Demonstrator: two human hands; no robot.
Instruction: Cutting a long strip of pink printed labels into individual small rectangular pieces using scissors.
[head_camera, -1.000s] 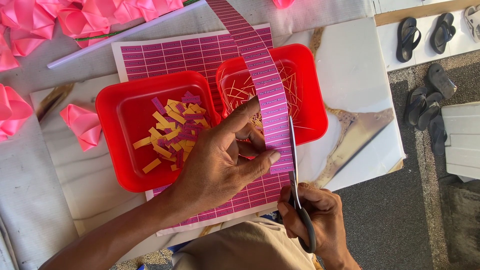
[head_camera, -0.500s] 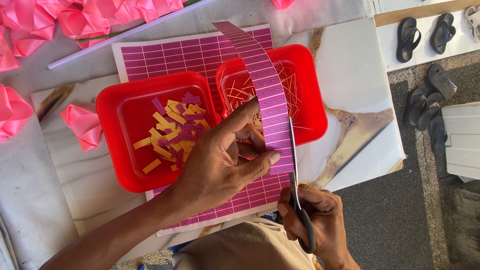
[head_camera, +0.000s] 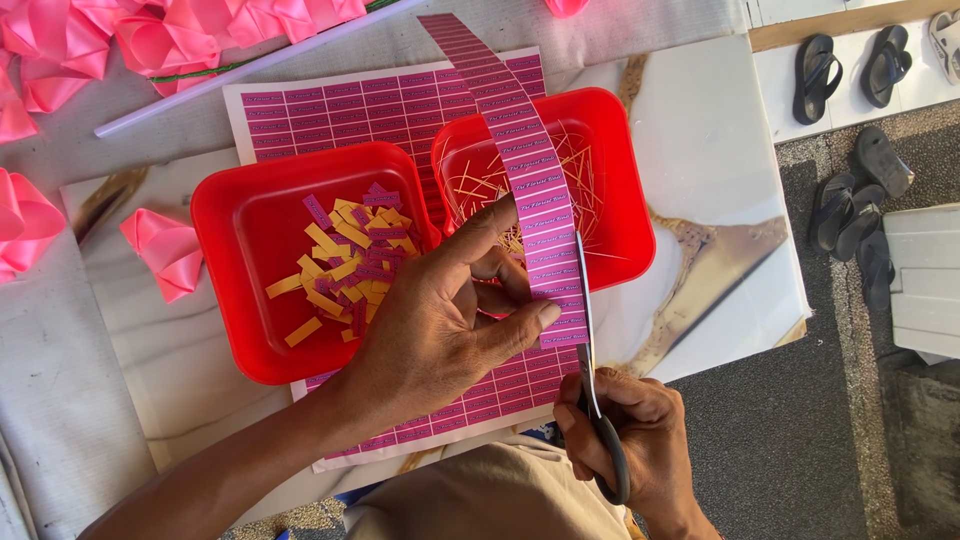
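Since the earlier frames, little has shifted: I see the far end of the purple label strip (head_camera: 528, 170) lying a bit lower and flatter near the top edge of the frame, while both hands sit much where they were. That strip runs long and narrow from the top centre down to the middle, its long axis leaning slightly left at the top, its near end pointing toward the bottom of the frame. My left hand (head_camera: 440, 325) pinches its lower end between thumb and fingers, closed firmly on the paper. Just right of the strip, the scissors (head_camera: 592, 380) lie almost parallel to it, blades pointing up the frame along its right edge. My right hand (head_camera: 625, 440) at bottom centre is wrapped through the dark handles; the blades look nearly closed. Under the strip sits the right red tray (head_camera: 625, 190) with thin offcuts, beside the left red tray (head_camera: 240, 250) holding yellow and purple label pieces. Beneath both lies the purple label sheet (head_camera: 330, 110). Pink ribbon bows (head_camera: 160, 250) lie at left and upper left.
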